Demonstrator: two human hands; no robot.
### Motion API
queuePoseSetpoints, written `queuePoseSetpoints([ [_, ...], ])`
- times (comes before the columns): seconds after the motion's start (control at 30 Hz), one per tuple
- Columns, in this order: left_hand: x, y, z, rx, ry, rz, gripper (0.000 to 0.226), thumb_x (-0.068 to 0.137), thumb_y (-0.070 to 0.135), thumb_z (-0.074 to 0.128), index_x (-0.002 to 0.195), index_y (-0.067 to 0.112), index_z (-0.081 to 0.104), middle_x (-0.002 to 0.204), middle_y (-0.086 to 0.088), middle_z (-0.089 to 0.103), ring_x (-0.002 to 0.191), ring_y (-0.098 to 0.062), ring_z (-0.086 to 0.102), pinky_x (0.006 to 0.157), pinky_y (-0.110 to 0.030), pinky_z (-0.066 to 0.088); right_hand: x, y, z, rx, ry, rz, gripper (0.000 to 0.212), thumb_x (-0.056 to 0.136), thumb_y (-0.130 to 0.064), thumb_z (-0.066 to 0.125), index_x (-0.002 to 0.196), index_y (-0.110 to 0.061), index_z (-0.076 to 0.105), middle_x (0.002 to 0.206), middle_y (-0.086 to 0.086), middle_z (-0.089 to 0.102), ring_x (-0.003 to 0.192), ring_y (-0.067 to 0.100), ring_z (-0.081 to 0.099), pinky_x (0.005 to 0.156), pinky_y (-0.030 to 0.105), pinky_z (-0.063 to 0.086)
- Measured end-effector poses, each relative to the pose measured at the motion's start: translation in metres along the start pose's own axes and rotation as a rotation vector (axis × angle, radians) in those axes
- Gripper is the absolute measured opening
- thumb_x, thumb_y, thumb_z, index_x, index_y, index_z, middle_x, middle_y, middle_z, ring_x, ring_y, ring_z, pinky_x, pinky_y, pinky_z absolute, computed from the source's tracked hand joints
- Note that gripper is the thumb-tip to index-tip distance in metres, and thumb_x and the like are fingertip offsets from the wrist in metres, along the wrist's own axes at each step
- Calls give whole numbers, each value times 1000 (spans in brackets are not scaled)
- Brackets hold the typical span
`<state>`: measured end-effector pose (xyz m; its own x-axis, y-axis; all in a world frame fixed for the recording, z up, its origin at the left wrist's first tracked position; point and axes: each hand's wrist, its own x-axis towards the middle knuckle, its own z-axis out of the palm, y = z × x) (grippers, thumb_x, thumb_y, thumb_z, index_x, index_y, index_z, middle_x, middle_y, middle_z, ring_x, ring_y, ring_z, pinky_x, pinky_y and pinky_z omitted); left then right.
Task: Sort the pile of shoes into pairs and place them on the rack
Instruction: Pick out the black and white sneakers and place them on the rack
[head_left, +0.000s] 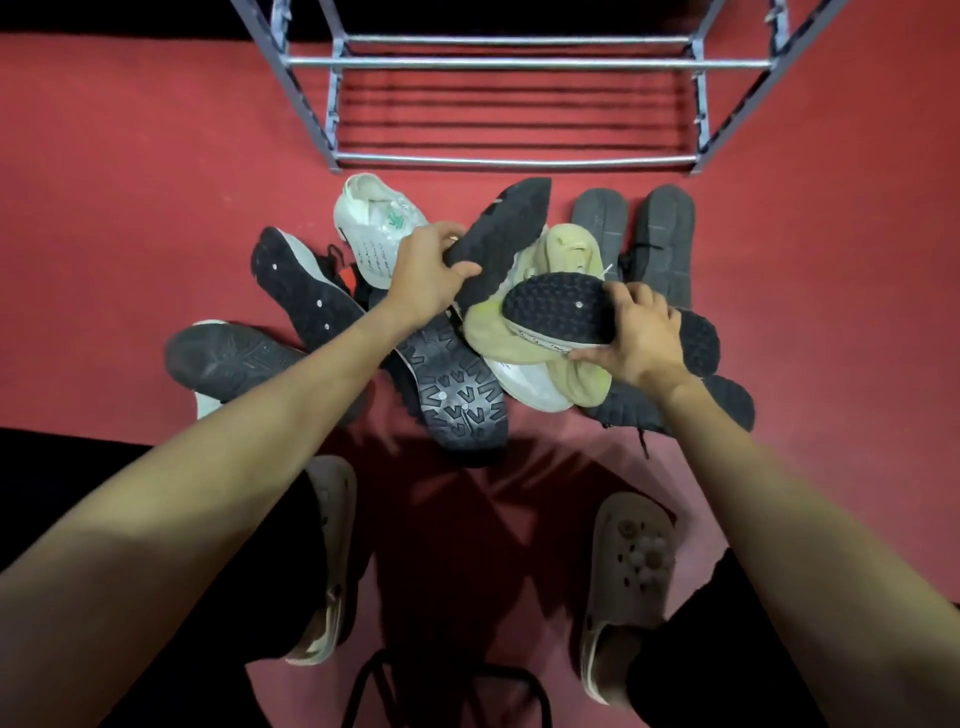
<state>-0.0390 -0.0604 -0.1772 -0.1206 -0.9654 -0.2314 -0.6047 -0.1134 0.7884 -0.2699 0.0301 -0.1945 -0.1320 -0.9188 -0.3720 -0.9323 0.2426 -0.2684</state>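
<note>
A pile of shoes lies on the red carpet in front of a grey metal rack (519, 162). My left hand (423, 273) grips a black-soled shoe (501, 234), sole up and pointing toward the rack. My right hand (636, 332) holds another black-soled shoe (558, 312) with a white edge, sole up, over a pale yellow shoe (566, 249). A white sneaker (371, 223) with a green mark lies at the pile's far left. Two dark shoes (665, 234) lie sole up at the right.
More upturned shoes lie near me: a chunky treaded sole (452, 395), a studded black sole (301, 291) and a grey sole (228, 358). My feet in beige clogs (631, 561) stand on the carpet. A black stool frame (447, 686) is below me.
</note>
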Motion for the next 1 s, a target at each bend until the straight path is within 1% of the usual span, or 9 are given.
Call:
queuePoseSetpoints([
  [0.17, -4, 18, -14, -54, 164, -45, 22, 87, 4, 58, 108, 2, 66, 103, -3, 68, 102, -18, 62, 91, -27, 48, -15, -9, -33, 94, 99, 94, 78, 61, -57, 73, 128, -22, 55, 116, 13, 62, 110, 35, 54, 96, 42, 40],
  [0.23, -10, 19, -23, -118, 228, -91, 22, 89, 3, 55, 108, 3, 65, 99, -1, 64, 101, -18, 62, 88, -22, 46, -27, -12, -48, 338, 193, 187, 52, 63, -54, 62, 105, -24, 69, 92, 4, 71, 89, 25, 64, 80, 34, 47],
  [0.3, -17, 18, -30, -104, 242, -65, 23, 88, 3, 55, 108, 5, 65, 101, -2, 66, 103, -20, 62, 89, -23, 46, -34, -13, -63, 704, 214, 244, 38, 60, -53, 52, 73, -20, 63, 67, -1, 56, 64, 19, 50, 65, 33, 40],
  [0.4, -27, 23, -34, -40, 294, -1, 25, 87, 5, 56, 111, 7, 65, 108, -8, 69, 104, -22, 61, 91, -26, 45, -37, -16, -77, 1397, 64, 280, 33, 68, -35, 47, 90, -11, 54, 83, 11, 51, 78, 24, 46, 76, 40, 41],
  [0.47, -34, 26, -34, -37, 351, 25, 27, 87, 7, 56, 113, 7, 64, 109, -11, 69, 105, -26, 61, 92, -31, 46, -36, -18, -76, 1595, 27, 294, 39, 76, -24, 39, 105, -7, 58, 97, 16, 58, 90, 30, 54, 88, 44, 46],
  [0.7, -71, 6, -18, 314, 214, 563, 39, 80, -5, 61, 118, -3, 61, 104, -19, 71, 87, -33, 70, 75, -32, 50, -40, -13, -62, 1455, 86, 442, 20, 70, -30, 45, 83, -16, 50, 81, 7, 51, 77, 24, 47, 73, 36, 39],
  [0.8, -81, -4, -4, 504, 75, 737, 53, 62, -14, 69, 114, -7, 61, 100, -21, 72, 81, -35, 71, 65, -38, 57, -36, 6, -52, 1315, 54, 568, 44, 51, -46, 51, 83, -16, 51, 81, 6, 51, 80, 25, 47, 74, 38, 40],
  [0.9, -89, -17, 9, 634, -72, 797, 60, 56, -16, 69, 116, -9, 59, 104, -23, 71, 90, -35, 71, 67, -42, 60, -25, 40, -33, 1251, 23, 618, 68, 51, -54, 53, 99, -7, 64, 102, 13, 70, 95, 33, 66, 94, 45, 49],
  [1.0, -91, -22, 16, 689, -271, 700, 55, 75, -3, 64, 128, 0, 51, 104, -19, 67, 98, -35, 65, 77, -43, 57, -42, 30, -50, 1211, 30, 651, 58, 62, -50, 68, 103, -9, 68, 100, 10, 73, 91, 28, 70, 90, 43, 55],
])
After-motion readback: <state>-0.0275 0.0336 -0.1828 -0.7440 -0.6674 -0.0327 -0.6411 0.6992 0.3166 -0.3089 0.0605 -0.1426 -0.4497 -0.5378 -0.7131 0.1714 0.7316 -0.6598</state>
